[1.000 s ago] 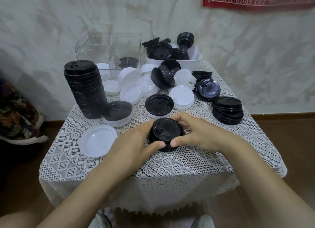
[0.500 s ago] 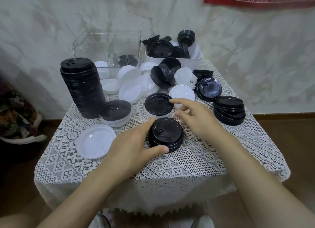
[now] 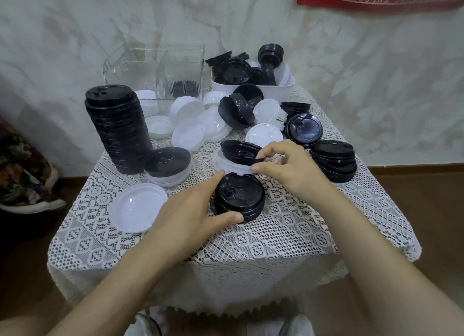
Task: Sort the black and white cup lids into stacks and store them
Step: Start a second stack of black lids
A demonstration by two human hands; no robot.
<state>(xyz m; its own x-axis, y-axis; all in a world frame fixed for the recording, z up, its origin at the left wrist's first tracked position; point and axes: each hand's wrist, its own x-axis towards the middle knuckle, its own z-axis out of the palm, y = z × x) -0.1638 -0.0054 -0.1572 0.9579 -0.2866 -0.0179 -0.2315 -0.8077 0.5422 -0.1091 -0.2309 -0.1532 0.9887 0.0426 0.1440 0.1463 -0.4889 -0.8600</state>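
- Your left hand point(image 3: 185, 210) grips the short stack of round black plastic lids point(image 3: 239, 197) at the near middle of the white lace tablecloth point(image 3: 276, 235). The thumb is at the near rim and the fingers curl round the left side.
- Your right hand point(image 3: 288, 167) pinches the right edge of a single black plastic lid point(image 3: 239, 151), which sits tilted just behind that stack.
- Under it lies a white plastic lid point(image 3: 226, 166). Your thumb seems to touch its rim, but this is not clear.
- The tall stack of black lids point(image 3: 118, 132) stands at the left, near the clear plastic box point(image 3: 155, 71).
- A white rectangular tub point(image 3: 251, 86) with mixed lids is at the back.
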